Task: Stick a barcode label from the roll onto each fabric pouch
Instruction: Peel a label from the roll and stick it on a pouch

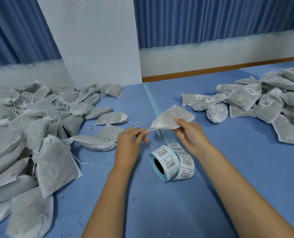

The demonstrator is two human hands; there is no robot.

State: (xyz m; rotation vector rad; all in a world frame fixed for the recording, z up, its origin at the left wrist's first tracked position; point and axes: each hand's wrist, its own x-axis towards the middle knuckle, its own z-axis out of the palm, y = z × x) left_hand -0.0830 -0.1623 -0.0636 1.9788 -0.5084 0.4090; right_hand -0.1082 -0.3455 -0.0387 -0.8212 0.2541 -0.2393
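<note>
I have one pouch (173, 116) lifted above the roll (171, 162): my right hand (188, 133) pinches its lower edge, my left hand (131, 140) pinches its drawstring. It shows no label, so next I'd peel one and press it on.

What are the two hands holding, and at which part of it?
Both hold one fabric pouch. The right hand grips the pouch body at its near edge, with the thumb on top. The left hand pinches the drawstring at the gathered end.
</note>
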